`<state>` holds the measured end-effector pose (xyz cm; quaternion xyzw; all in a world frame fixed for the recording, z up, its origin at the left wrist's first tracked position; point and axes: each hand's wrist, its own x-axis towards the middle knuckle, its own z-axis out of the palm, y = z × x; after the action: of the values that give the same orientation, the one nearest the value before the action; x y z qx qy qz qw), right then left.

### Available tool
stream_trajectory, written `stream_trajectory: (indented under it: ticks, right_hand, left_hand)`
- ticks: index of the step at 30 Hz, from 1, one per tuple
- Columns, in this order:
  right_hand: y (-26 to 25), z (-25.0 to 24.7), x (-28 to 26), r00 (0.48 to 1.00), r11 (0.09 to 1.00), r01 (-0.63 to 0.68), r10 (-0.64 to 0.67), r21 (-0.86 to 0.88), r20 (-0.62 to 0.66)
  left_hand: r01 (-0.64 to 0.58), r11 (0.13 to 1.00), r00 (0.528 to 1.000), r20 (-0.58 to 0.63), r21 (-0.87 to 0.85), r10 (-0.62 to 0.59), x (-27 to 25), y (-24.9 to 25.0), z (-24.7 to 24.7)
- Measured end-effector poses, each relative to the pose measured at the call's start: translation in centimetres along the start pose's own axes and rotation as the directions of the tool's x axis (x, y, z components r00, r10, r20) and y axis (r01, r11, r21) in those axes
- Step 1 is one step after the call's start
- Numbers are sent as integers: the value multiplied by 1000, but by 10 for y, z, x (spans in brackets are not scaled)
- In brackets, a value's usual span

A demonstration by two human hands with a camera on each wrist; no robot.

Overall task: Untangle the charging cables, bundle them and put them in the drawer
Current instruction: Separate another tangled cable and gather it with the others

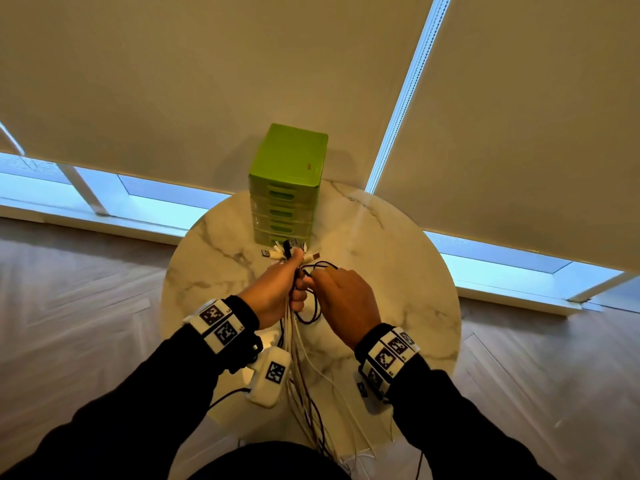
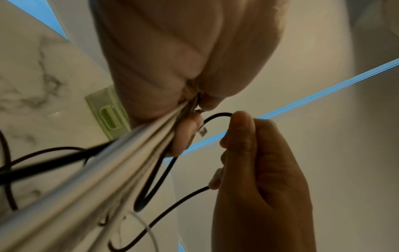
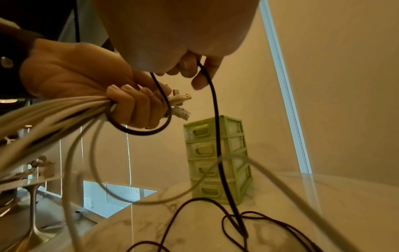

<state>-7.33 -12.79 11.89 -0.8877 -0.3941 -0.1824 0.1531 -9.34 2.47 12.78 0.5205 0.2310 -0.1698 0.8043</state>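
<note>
My left hand (image 1: 273,294) is clenched round a sheaf of mostly white charging cables (image 3: 54,109), their USB plugs (image 3: 181,100) fanned out just past my knuckles. My right hand (image 1: 346,303) pinches a single black cable (image 3: 213,105) between thumb and fingertips, right beside the left fist; that cable loops under the left fingers and trails in loose coils onto the marble table (image 1: 398,271). I judge I'm still in the untangling and gathering step: the black cable isn't yet lined up with the rest. Next I'd need to draw its slack clear and lay it into the left grip. Both forearms converge over the table's middle, hands raised above it, with the green drawer unit (image 1: 287,188) just beyond, every drawer I can see closed.
</note>
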Motion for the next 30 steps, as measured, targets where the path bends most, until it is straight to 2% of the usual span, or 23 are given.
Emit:
stream_trajectory:
  ticks: [4, 7, 9, 10, 12, 15, 17, 19, 21, 22, 24, 27, 28, 30]
  right_hand:
    - [7, 1, -8, 999, 998, -2, -1, -60, -39]
    - [0, 4, -9, 999, 996, 36, -36, -80, 7]
    - [-11, 1, -9, 996, 997, -29, 24, 66, 85]
    - [-17, 0, -10, 984, 979, -98, 68, 180, 167]
    - [-21, -1, -17, 918, 852, -292, 123, 434, 377]
    - [-17, -3, -32, 847, 615, -468, 109, 635, 520]
    - [-6, 4, -48, 779, 533, -558, 70, 636, 624]
    - [9, 13, -70, 673, 499, -652, 34, 571, 739]
    - [22, 19, -90, 592, 465, -728, 57, 504, 804]
    - [28, 20, -97, 574, 465, -748, 92, 475, 814]
    - [40, 22, -97, 584, 538, -735, 190, 414, 789]
    - [53, 23, -72, 650, 710, -649, 332, 273, 684]
    - [54, 21, -62, 672, 713, -654, 392, 254, 629]
    - [53, 13, -41, 690, 650, -700, 506, 296, 518]
  left_hand:
    - [80, 995, 995, 51, 54, -83, -7, -4, -2]
    - [35, 999, 997, 72, -15, -33, -9, -4, 1]
    - [-29, 996, 1000, -2, -86, 29, -8, -2, 5]
    - [-65, 991, 997, -48, -119, 60, -7, -1, 6]
    - [-146, 970, 987, -98, -196, 128, -4, 2, 3]
    - [-250, 912, 967, -136, -325, 217, -2, 8, -7]
    - [-315, 874, 947, -181, -370, 265, -1, 16, -14]
    - [-365, 839, 929, -220, -404, 298, -2, 29, -25]
    - [-402, 832, 912, -245, -382, 328, -4, 42, -39]
    - [-424, 836, 902, -250, -348, 353, -5, 45, -45]
    - [-469, 846, 878, -238, -253, 415, -9, 45, -51]
    - [-533, 845, 836, -178, -39, 519, -12, 33, -43]
    - [-542, 840, 828, -159, 18, 538, -12, 29, -38]
    - [-528, 843, 830, -150, 104, 538, -12, 20, -32]
